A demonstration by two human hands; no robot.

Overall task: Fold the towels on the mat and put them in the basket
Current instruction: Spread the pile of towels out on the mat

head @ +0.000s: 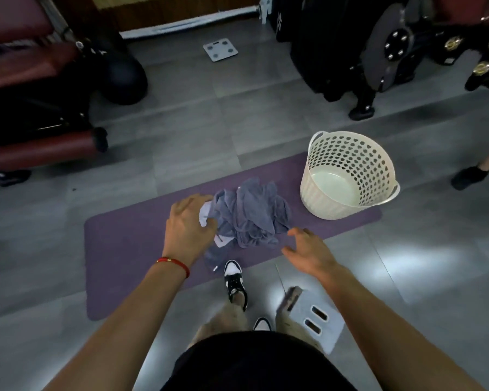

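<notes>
Mid-frame, a crumpled heap of soft grey-blue terry towels [249, 214] sits on a flat purple foam mat [130, 249] laid over grey floor tiles [181, 131]. Left hand [188, 221] at the heap's left edge, fingers curled into a pale lilac cloth [205, 215] tucked there. Right hand [308, 249] hovers just lower right of the heap, fingers spread, holding nothing. Right of centre, a round cream plastic basket [347, 176], heart-perforated wall, stands on the mat's far end. Square white scale [220, 49] at top centre.

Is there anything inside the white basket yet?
No, it is empty. The basket stands upright on the mat, and its bare bottom shows. The towels lie crumpled beside it.
</notes>
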